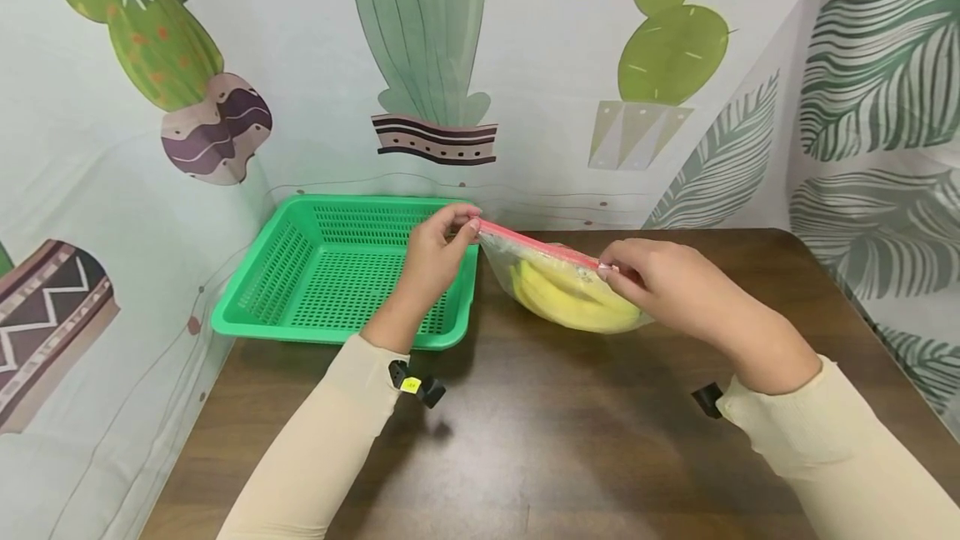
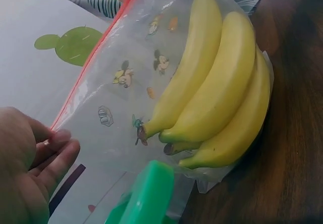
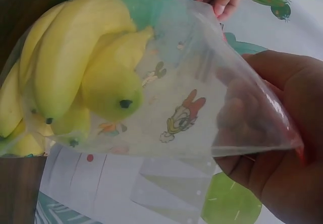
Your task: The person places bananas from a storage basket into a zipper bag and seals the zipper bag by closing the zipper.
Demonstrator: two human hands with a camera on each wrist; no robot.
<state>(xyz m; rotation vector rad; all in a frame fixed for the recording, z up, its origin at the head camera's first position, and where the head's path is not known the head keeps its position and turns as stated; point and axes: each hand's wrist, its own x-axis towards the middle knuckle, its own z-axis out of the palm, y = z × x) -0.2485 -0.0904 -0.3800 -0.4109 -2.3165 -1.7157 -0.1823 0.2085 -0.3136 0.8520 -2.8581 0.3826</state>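
A clear zip bag (image 1: 501, 255) with a red zip strip and printed cartoon figures hangs between both hands over the table. Several yellow bananas (image 2: 217, 82) lie at the bottom of the bag, seen through the plastic. My left hand (image 1: 441, 248) pinches one end of the red strip between thumb and fingers, above the basket's right rim. At the other end of the strip, my right hand (image 1: 660, 282) pinches the bag's corner. In the right wrist view, part of that hand (image 3: 282, 113) shows through the film. The strip slopes down from left to right.
A green plastic basket (image 1: 247, 329) with slotted walls and a mesh floor stands at the back left of the brown wooden table (image 1: 525, 440). Behind the table hangs a white cloth (image 1: 547, 40) printed with cacti and leaves.
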